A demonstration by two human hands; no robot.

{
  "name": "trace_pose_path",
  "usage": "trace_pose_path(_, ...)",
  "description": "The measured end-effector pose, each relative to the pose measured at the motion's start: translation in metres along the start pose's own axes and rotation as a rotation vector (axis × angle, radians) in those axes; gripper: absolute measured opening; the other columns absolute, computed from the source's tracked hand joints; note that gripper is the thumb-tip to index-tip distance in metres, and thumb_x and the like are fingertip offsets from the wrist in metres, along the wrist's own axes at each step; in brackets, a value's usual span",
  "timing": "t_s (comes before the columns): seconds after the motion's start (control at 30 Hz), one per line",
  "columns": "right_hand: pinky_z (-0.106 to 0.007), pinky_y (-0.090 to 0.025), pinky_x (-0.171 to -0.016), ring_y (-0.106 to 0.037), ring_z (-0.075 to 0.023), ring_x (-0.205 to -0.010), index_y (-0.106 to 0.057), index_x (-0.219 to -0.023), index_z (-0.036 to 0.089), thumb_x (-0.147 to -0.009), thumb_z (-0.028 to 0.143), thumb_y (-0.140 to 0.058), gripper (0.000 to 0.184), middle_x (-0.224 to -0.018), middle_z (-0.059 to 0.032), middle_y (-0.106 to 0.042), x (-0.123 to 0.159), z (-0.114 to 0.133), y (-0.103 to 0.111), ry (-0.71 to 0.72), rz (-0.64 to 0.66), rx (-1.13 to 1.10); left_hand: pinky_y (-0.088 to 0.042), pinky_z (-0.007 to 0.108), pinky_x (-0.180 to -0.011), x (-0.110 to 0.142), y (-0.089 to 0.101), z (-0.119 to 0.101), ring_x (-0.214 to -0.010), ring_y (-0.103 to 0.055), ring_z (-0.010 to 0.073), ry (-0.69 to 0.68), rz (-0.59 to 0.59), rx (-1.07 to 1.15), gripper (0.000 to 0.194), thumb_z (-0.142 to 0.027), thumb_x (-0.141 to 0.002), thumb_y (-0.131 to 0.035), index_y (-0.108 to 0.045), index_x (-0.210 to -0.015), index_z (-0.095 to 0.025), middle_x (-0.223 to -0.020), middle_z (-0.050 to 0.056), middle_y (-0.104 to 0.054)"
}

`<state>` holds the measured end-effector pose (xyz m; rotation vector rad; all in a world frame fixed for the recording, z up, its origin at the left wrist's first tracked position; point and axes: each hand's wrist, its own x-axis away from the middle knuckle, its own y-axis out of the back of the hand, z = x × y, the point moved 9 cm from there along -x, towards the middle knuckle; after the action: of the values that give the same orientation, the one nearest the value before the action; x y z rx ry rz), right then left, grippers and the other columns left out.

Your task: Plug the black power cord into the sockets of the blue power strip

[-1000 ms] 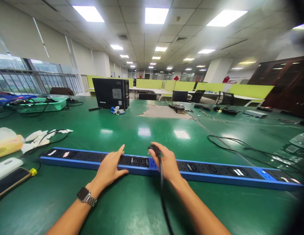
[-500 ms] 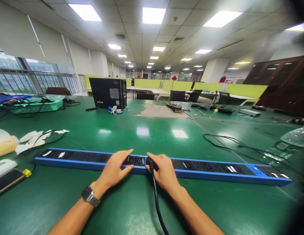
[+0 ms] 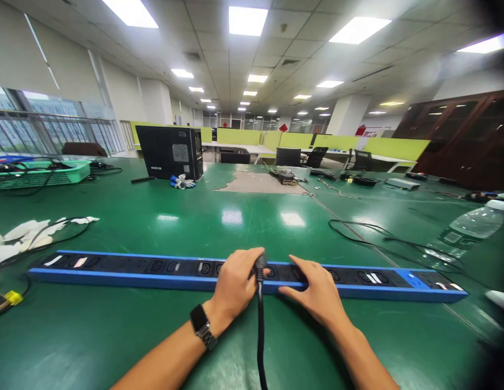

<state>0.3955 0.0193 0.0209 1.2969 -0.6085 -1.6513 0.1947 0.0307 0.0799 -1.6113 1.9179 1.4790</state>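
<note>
The left hand grasps a black plug between thumb and fingers; its cable trails below the grip. The blue power strip lies beneath the grip, extending to both sides. Just right of the grip, the right hand is spread over the strip, contact unclear.

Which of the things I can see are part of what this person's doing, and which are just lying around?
In use:
black plug, gripped by the left hand
its cord
blue-edged power strip, with the open right hand close by

Seemingly just lying around:
black computer tower
green basket
plastic bottle
</note>
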Motion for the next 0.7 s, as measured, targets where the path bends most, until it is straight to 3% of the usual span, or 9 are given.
trace_pose_path(0.17, -0.045, -0.041, -0.096, -0.057, -0.0264, -0.111, -0.054, -0.126, 0.023, -0.071, 0.047, -0.069, 0.062, -0.12, -0.0079, -0.064, 0.001, 0.005, 0.0, 0.011, -0.019, -0.046, -0.05, 0.031, -0.08, -0.017, -0.067, -0.005, -0.091, -0.064, 0.0199, 0.19, 0.244, -0.025, 0.025, -0.027, -0.087, -0.061, -0.061, -0.111, -0.023, -0.1, 0.003, -0.071)
trace_pose_path(0.27, -0.046, -0.041, -0.096, -0.057, -0.0266, -0.11, -0.055, -0.124, 0.024, -0.073, 0.042, -0.066, 0.056, -0.119, -0.0073, -0.065, 0.002, 0.004, 0.003, 0.019, -0.041, -0.066, -0.05, 0.031, -0.078, -0.02, -0.09, -0.006, -0.09, -0.064, 0.0202, 0.216, 0.354, -0.128, 0.021, -0.026, -0.088, -0.057, -0.06, -0.109, -0.024, -0.097, 0.003, -0.07)
trace_pose_path(0.53, -0.047, -0.042, -0.097, -0.054, -0.0278, -0.115, -0.049, -0.128, 0.024, -0.075, 0.042, -0.065, 0.058, -0.125, -0.0098, -0.06, 0.006, 0.016, 0.011, 0.168, -0.085, -0.198, -0.049, 0.035, -0.08, -0.022, -0.097, -0.009, -0.09, -0.063, 0.0235, 0.143, 0.433, -0.231, 0.016, -0.021, -0.083, -0.06, -0.061, -0.099, -0.02, -0.092, 0.005, -0.069)
trace_pose_path(0.63, -0.044, -0.043, -0.097, -0.054, -0.0259, -0.116, -0.047, -0.132, 0.025, -0.079, 0.043, -0.062, 0.057, -0.127, -0.0092, -0.059, 0.008, 0.02, 0.01, 0.208, -0.07, -0.24, -0.048, 0.036, -0.086, -0.018, -0.094, -0.01, -0.097, -0.062, 0.0228, 0.126, 0.445, -0.214, 0.034, -0.022, -0.081, -0.063, -0.057, -0.114, -0.021, -0.101, 0.006, -0.069)
trace_pose_path(0.7, -0.042, -0.045, -0.094, -0.057, -0.0237, -0.111, -0.05, -0.129, 0.026, -0.084, 0.041, -0.059, 0.048, -0.122, -0.0077, -0.063, 0.007, 0.018, 0.008, 0.192, -0.065, -0.226, -0.043, 0.041, -0.097, -0.01, -0.079, -0.007, -0.11, -0.058, 0.024, 0.089, 0.436, -0.207, 0.056, -0.028, -0.079, -0.068, -0.046, -0.13, -0.023, -0.116, 0.007, -0.066)
